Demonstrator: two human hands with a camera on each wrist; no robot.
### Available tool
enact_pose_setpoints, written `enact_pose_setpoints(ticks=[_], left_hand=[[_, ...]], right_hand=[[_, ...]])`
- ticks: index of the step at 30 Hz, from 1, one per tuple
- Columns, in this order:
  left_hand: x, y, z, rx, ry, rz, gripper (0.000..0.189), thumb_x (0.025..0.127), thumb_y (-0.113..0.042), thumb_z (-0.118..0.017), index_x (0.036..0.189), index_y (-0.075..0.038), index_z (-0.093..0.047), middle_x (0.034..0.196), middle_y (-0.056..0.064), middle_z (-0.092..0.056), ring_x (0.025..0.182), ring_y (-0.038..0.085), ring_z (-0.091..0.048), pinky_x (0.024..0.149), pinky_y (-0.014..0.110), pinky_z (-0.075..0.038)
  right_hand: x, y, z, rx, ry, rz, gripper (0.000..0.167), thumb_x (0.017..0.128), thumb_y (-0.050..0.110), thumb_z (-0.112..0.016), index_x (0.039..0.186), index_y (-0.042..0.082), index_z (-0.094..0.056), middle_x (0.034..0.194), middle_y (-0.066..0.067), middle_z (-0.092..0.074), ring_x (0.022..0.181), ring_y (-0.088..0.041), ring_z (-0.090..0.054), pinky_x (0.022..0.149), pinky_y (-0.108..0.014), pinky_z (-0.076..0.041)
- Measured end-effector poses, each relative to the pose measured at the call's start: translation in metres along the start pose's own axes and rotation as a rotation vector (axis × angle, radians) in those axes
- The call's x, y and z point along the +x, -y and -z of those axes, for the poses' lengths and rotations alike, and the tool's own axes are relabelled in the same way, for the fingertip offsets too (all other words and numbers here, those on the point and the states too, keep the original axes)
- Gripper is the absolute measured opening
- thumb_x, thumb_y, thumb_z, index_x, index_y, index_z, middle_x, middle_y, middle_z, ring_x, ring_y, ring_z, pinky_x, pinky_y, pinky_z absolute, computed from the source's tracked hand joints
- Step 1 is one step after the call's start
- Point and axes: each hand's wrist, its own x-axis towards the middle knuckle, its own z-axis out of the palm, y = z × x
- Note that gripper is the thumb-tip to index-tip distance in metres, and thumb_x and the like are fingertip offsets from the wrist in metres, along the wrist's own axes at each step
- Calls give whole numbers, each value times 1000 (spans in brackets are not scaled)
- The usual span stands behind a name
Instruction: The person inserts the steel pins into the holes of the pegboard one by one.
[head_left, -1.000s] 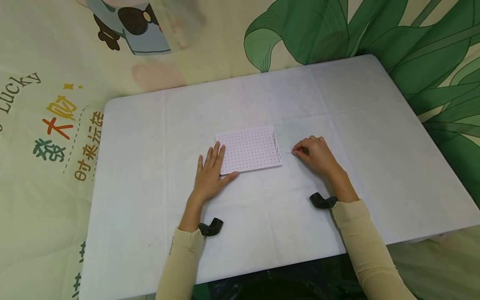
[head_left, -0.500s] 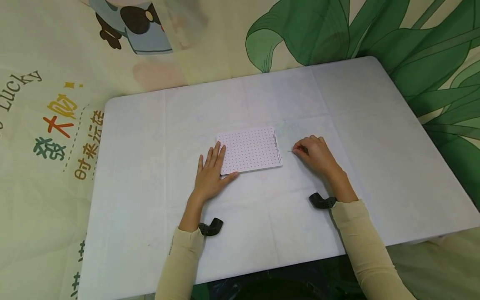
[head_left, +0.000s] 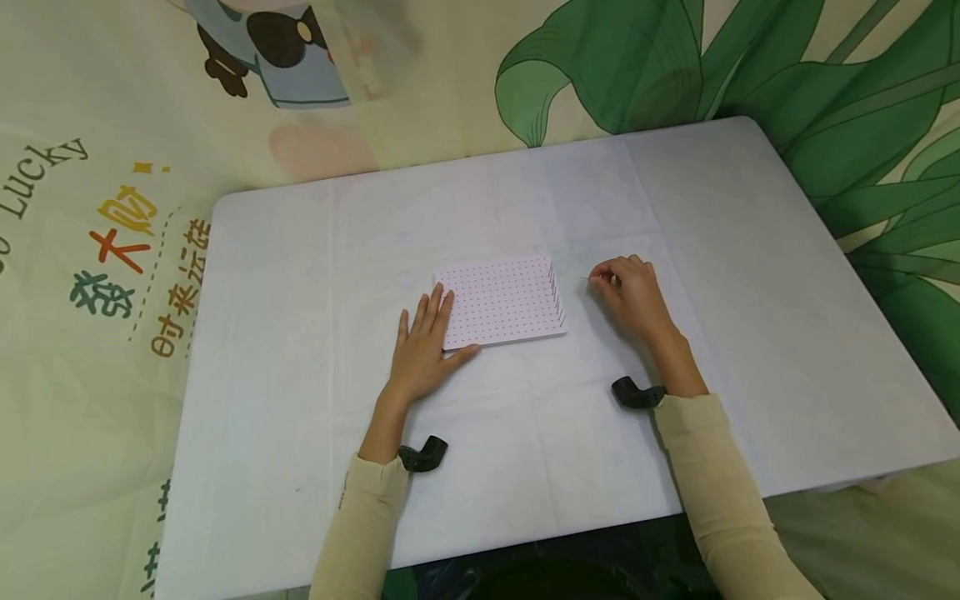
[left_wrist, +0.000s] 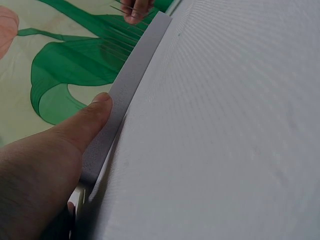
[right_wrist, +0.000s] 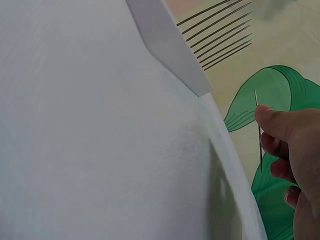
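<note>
A white board [head_left: 498, 304] dotted with small holes lies on the table. Along its right edge stands a row of several thin metal needles [right_wrist: 220, 37], upright in the board. My left hand [head_left: 420, 354] rests with spread, straight fingers on the board's left part, its thumb [left_wrist: 95, 112] against the front side. To the right of the board, my right hand [head_left: 633, 296] pinches a single needle [right_wrist: 260, 145] between thumb and fingers. In the right wrist view that needle points up and down past the fingertips, apart from the board.
A white cloth covers the table [head_left: 262, 333], which backs onto a printed curtain [head_left: 420, 75] with large green leaves. Black wrist cameras [head_left: 423, 454] sit on both forearms. The table's front edge runs close to the person.
My right hand has risen and moved slightly away from the person, with the needle still pinched. The left hand stays in place on the board.
</note>
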Motion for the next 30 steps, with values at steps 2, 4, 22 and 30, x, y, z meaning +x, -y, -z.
enact_pose_setpoints(ticks=[2,4,22,30], left_hand=[[0,0,0,0,-2,1,91,85,-61,-50,150,-18,-3,155,-1,5,140,24,1,109,49,6],[0,0,0,-3,-1,2,91,85,-61,-50,150,-18,-3,155,-1,5,140,24,1,109,49,6],[0,2,-2,14,3,6,92,84,-64,-47,150,-19,-1,154,-1,6,140,24,2,109,48,6],[0,2,0,13,-3,4,91,84,-63,-48,150,-17,-4,155,-1,5,140,24,0,109,49,5]], right_hand=[[3,1,-1,51,-43,-14,10,83,8,-67,87,-1,-65,75,-11,-59,69,-22,-43,66,-33,-27],[7,3,-2,103,-84,-23,10,84,7,-67,88,-2,-65,76,-12,-60,69,-23,-43,66,-32,-28],[27,9,-19,217,-177,-70,12,85,6,-66,90,-5,-65,83,-16,-62,72,-24,-42,70,-28,-23],[30,9,-27,298,-177,-133,14,88,9,-62,93,-4,-64,83,-12,-59,75,-14,-43,64,-22,-29]])
